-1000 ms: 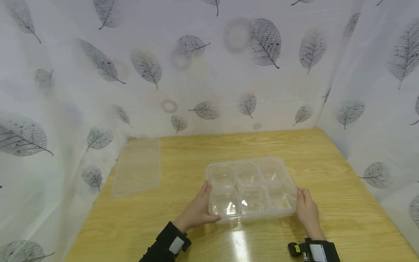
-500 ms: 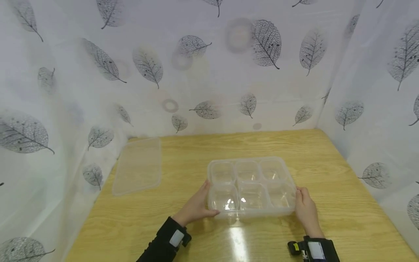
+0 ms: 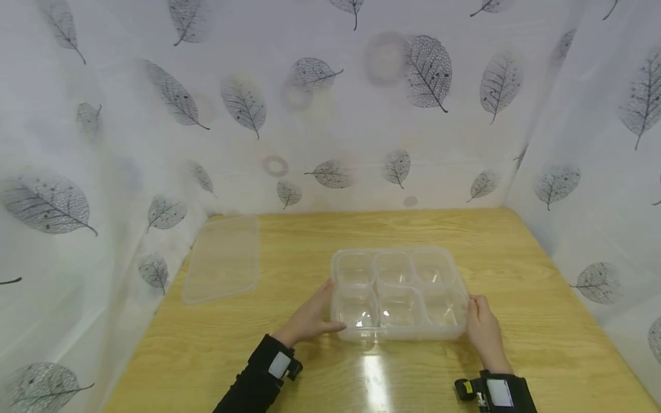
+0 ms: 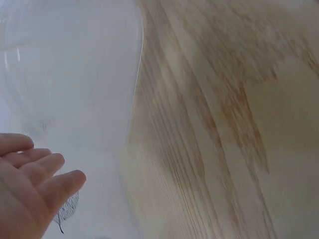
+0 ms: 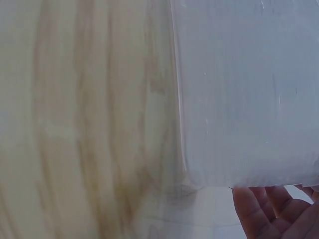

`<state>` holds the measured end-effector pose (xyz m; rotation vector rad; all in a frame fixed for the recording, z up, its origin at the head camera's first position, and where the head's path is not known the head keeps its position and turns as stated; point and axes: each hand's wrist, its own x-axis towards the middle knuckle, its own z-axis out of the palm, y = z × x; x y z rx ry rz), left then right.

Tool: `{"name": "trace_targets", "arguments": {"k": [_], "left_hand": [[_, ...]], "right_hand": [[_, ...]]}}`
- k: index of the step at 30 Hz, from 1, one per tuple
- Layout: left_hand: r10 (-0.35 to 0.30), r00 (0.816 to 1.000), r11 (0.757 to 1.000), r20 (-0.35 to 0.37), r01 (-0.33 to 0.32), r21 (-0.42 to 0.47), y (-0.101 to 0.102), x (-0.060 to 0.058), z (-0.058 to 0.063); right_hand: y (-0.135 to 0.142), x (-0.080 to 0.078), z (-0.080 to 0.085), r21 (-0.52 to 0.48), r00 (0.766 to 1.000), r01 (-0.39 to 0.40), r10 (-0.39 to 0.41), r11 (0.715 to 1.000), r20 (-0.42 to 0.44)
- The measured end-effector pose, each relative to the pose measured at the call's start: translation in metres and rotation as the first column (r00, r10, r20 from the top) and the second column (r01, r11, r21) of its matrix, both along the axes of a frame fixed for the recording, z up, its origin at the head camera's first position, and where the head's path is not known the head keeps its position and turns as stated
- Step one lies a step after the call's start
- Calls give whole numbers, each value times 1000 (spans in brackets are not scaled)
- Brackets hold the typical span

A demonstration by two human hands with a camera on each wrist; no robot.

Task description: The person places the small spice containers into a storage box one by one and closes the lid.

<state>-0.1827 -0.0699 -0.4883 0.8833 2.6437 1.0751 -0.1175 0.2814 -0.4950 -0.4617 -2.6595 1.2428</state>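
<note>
A clear plastic container (image 3: pixel 403 334) with several compartments sits between my two hands in the head view, over the table. My left hand (image 3: pixel 310 318) is at its left side, with the thumb along the front left corner and the other fingers by the left wall. At the right edge, my right hand (image 3: pixel 484 332) grips the container with curled fingers. No contents show in the compartments. The left wrist view shows the left fingers (image 4: pixel 62 186) near the container's smooth wall (image 4: pixel 79 74). From the right wrist, the fingers (image 5: pixel 249 206) meet the container's edge (image 5: pixel 239 124).
A flat translucent lid (image 3: pixel 222 261) lies at the left of the wooden table (image 3: pixel 299 235). Curtains (image 3: pixel 351 120) printed with leaves stand behind and along both sides of the table. A bright light reflection lies on the wood in front of the container.
The container's front edge has risen slightly in the head view, and its tilt has changed a little. Both hands have kept their places on it. The head view has shifted slightly.
</note>
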Motion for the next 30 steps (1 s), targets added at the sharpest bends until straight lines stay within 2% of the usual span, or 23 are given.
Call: {"name": "trace_targets", "arguments": {"k": [3,5,7,10,13,15,17,20,24,26,30], "left_hand": [[141,990,990,17,-141,8,-15,-11,0],[273,960,962,57,-272,-14,-30,-20,3],[379,921,925,87,-375,-57,-45,-31,6],[478,874,872,83,-462,-160,-67,-46,9],[520,853,825,38,-490,-282,-89,-59,1],[547,836,791,34,-504,-346,-101,-66,-10],[561,827,766,32,-504,-399,-111,-71,-21],[600,798,736,58,-522,-431,-119,-72,-31],[635,770,715,67,-553,-428,-118,-68,-28],[639,767,706,57,-556,-438,-116,-66,-25],[608,793,715,42,-523,-464,-113,-64,-17]], "right_hand": [[0,1,0,1,1000,-11,11,1000,3],[0,1,-1,7,1000,-12,12,1000,-5],[1,1,-1,10,1000,-10,10,1000,-11],[1,1,-2,19,1000,-13,13,1000,-17],[1,2,-1,24,1000,-19,20,1000,-17],[0,2,0,23,1000,-23,23,999,-15],[1,3,1,6,1000,-26,26,1000,-6],[0,2,1,-18,999,-33,33,999,8],[0,1,0,-24,999,-40,40,999,9],[1,1,0,-21,999,-42,42,999,4],[5,1,0,4,999,-46,46,999,-3]]}}
